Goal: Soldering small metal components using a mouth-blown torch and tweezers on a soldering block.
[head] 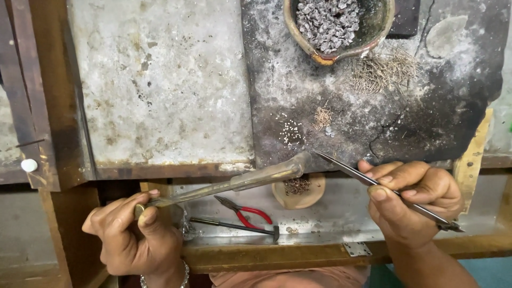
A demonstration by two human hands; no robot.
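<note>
- Head view: the left hand (133,234) is pinching the near end of a long brass-coloured metal blowpipe (240,182), its grip pressed together around the stem; the pipe's long axis is running up and to the right, its tip sitting at the edge of the dark scorched slab (426,122).
- The right hand (413,200) is pinching slim steel tweezers (373,184), points aiming up-left, just beside the pipe's tip.
- Tiny white beads (290,133) are lying just beyond both tips, on the slab.
- Red-handled pliers (248,212) are resting on the lower desk (330,213).

worn wooden workbench (58,160), scorched dark slab (437,106), pale stained metal sheet (160,80), teal floor (490,269)
</note>
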